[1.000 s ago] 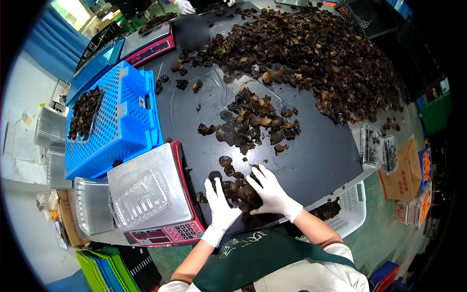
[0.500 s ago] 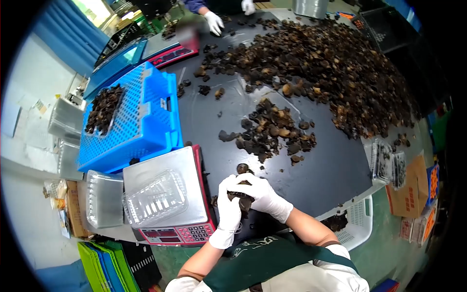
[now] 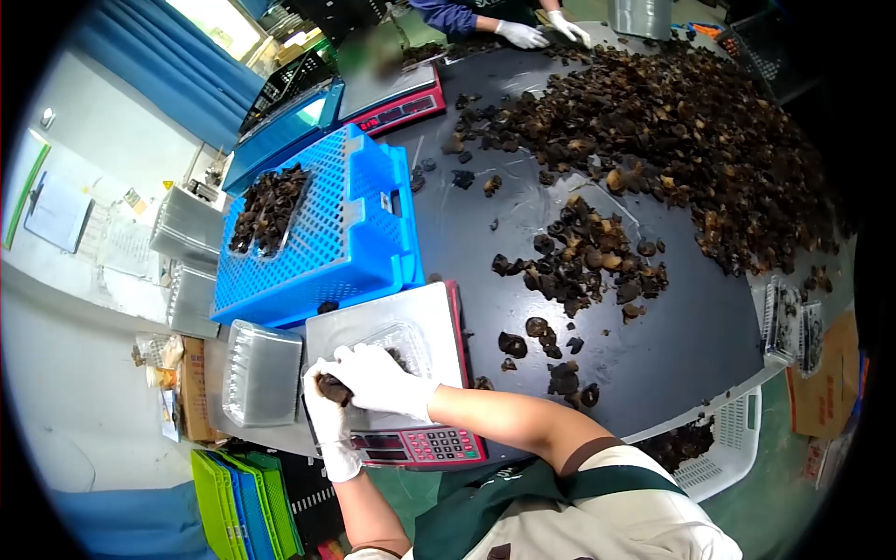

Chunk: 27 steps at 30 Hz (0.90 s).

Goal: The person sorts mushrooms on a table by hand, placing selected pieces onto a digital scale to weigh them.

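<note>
My gloved left hand [image 3: 327,417] is closed around dark wood ear mushrooms [image 3: 334,389], above the near left part of a scale [image 3: 347,324]. My gloved right hand [image 3: 381,381] reaches across with curled fingers against the same mushrooms. Beneath it, partly hidden, a clear plastic tray [image 3: 417,342] lies on the scale plate with a few dark pieces in it. Loose wood ear pieces [image 3: 563,378] are scattered on the dark tabletop right of the scale. A small heap of wood ear mushrooms [image 3: 588,257] lies farther back.
A large pile of wood ear mushrooms [image 3: 691,140] covers the far right. A blue crate [image 3: 322,233] carries a filled tray [image 3: 271,210]. Stacked clear trays [image 3: 263,373] stand left of the scale. Across the table are a co-worker's gloved hands [image 3: 523,35]. A white basket [image 3: 737,439] sits below the edge.
Both hands have moved left from the tabletop to over the scale, carrying wood ear mushrooms. Some pieces now show in the tray and on the table where the hands were. The view has shifted left.
</note>
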Each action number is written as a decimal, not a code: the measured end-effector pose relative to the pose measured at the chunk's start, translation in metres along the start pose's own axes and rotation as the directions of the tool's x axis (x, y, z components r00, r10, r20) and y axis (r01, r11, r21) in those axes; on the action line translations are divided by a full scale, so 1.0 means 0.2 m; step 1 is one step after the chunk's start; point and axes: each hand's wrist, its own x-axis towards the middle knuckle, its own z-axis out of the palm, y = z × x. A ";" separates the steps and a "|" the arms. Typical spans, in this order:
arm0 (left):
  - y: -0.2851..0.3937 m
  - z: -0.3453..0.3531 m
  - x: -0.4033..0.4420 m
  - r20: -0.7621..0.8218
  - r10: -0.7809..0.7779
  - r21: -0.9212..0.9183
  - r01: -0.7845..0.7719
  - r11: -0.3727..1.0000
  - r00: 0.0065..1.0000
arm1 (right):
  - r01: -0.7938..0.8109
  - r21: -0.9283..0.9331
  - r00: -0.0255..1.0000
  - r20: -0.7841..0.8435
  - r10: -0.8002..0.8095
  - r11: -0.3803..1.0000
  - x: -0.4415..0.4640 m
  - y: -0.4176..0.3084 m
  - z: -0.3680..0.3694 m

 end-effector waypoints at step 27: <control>0.23 0.05 -0.13 -0.027 0.456 0.488 -0.387 0.782 0.889 | -0.098 -0.317 0.921 0.330 0.206 0.943 -1.06 0.25 -0.48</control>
